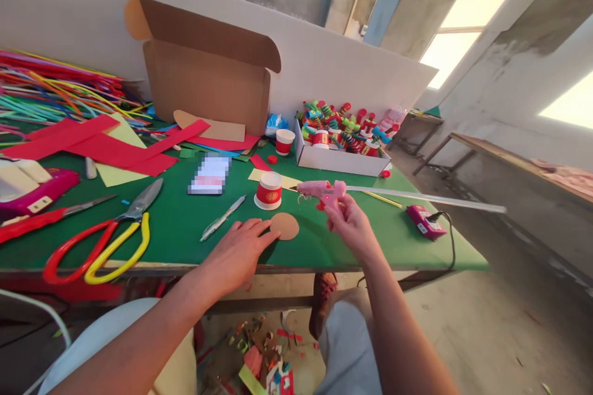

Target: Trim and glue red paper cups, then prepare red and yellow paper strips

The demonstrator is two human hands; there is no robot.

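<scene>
A round brown card [285,226] lies flat near the front edge of the green counter [176,228], about halfway between its two ends. The left hand [241,250] rests on the counter, and its fingertips touch the left rim of the card. Maybe they are there to stop it from sliding. Most of the card is left bare, which would make it easy to reach from the right.

The right hand [349,225] is wrapped around the handle of a pink glue gun [319,190]. A small red light shows on the gun. Its tip points left, well away from the left fingers, which seems a safe way to hold a tool that may be hot. A long clear glue stick [426,199] pokes out of its back toward the right end of the counter, where nothing seems to block it.

A red and white cup [268,191] stands just behind the card with its wide end down, so it looks steady and close to both hands. The scissors [118,231] lie farther left, with their handles at the front edge.

The left hand is flat and loose, palm down, with nothing gripped. The right wrist is lifted above the counter, fingers curled. Both arms reach forward from the front edge.
</scene>
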